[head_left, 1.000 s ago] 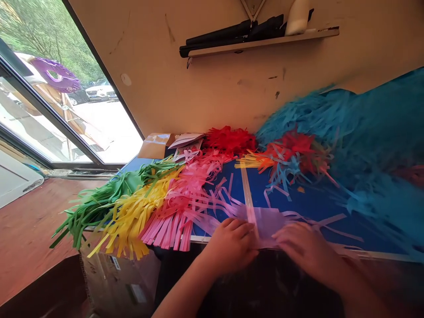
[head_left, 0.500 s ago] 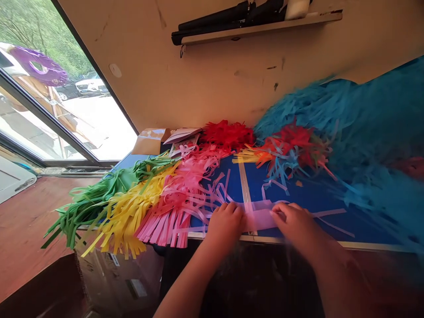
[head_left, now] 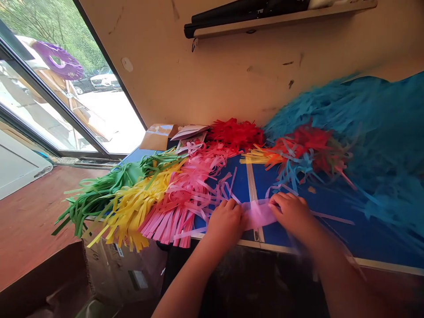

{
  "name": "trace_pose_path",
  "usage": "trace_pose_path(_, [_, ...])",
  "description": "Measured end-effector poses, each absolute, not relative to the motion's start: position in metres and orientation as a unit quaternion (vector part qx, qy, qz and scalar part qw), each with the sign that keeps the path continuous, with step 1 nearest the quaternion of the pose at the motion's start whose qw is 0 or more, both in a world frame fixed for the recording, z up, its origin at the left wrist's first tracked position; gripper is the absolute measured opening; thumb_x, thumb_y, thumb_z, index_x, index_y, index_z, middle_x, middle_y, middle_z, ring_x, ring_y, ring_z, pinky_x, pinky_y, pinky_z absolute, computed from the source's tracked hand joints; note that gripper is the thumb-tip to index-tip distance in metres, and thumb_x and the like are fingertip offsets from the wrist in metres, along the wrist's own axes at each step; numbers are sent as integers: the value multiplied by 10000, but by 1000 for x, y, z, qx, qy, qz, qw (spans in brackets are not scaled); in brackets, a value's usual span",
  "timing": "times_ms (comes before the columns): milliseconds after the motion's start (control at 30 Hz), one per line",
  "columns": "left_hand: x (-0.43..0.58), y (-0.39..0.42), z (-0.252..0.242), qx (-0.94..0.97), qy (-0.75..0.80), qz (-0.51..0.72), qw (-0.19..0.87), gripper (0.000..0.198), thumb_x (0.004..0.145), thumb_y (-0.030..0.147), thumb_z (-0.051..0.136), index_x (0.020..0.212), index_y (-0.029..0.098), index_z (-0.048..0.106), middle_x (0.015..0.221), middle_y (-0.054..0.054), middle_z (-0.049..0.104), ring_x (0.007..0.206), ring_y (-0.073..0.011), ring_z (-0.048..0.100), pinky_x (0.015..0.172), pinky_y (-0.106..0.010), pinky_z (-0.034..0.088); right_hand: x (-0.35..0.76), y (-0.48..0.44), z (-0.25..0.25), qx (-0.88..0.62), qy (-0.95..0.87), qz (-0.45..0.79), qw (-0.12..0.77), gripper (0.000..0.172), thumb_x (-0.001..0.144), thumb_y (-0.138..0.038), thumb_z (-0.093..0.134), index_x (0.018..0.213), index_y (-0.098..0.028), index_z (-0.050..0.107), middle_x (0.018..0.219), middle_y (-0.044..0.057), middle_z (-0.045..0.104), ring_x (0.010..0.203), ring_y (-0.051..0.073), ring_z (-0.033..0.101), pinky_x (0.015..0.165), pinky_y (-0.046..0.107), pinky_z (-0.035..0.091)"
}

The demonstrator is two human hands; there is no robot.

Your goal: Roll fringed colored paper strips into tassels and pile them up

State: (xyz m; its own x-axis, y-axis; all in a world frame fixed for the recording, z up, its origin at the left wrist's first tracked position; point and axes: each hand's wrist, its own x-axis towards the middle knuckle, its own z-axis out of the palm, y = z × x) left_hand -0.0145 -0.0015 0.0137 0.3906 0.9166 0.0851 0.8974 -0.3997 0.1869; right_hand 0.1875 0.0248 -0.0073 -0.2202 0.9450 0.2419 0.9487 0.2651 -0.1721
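Note:
A pale pink fringed paper strip point(head_left: 259, 213) lies flat on the blue table point(head_left: 331, 221) near its front edge. My left hand point(head_left: 226, 221) rests on the strip's left end with fingers curled down over it. My right hand point(head_left: 291, 213) presses on the right end, fingers bent and together on the paper. Loose pink fringes point(head_left: 225, 190) trail from the strip toward the left.
Piles of fringed paper cover the table: green point(head_left: 99, 194), yellow point(head_left: 132, 207), pink point(head_left: 179, 198), red point(head_left: 235, 132) and a big blue heap point(head_left: 364, 128) on the right. A cardboard box point(head_left: 158, 136) sits at the back, a brown box point(head_left: 115, 269) below the table, a window point(head_left: 49, 88) at left.
Both hands slid away from me across the table with the pink strip, which now looks narrower between them. The view tilted down slightly.

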Motion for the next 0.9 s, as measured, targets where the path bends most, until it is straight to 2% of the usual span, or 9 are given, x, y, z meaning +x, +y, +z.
trace_pose_path(167, [-19,-2,12,824,556,99,48,249,901,281,414,845,174,632,925,-58,599,885,-218,532,772,-342,442,197,17,-9,-642,-751,10,151,196,820,-250,378,712,-223,540,732,15,613,780,192,529,689,320,289])
trace_pose_path(467, [-18,7,15,805,587,81,26,263,899,304,426,840,176,648,860,-74,618,855,-252,554,708,-359,430,188,27,-1,-688,-721,6,81,193,792,-239,387,699,-226,555,667,35,598,823,227,545,689,338,297])
trace_pose_path(600, [-22,7,20,801,577,151,49,224,890,321,451,839,180,617,876,-64,614,859,-238,549,740,-363,421,191,24,-1,-670,-732,17,126,173,772,-242,396,676,-229,540,665,23,592,785,209,550,689,330,312])
trace_pose_path(733, [-20,-2,29,796,533,277,77,259,861,398,496,982,180,565,1007,-71,601,971,-240,516,838,-391,388,199,14,2,-629,-746,68,207,200,782,-339,390,707,-235,544,709,14,605,727,190,548,733,349,332])
trace_pose_path(833, [-12,-8,31,829,487,235,141,465,784,493,580,1105,164,507,1037,-80,607,981,-253,518,855,-404,383,202,9,3,-613,-751,84,231,236,806,-383,367,742,-238,542,726,15,607,712,186,545,726,343,342])
trace_pose_path(900, [-8,-9,28,836,485,188,176,528,754,505,612,1133,156,494,1007,-81,619,958,-254,534,854,-402,385,203,8,0,-618,-747,93,227,222,812,-374,368,748,-236,530,730,13,611,701,181,546,706,328,347])
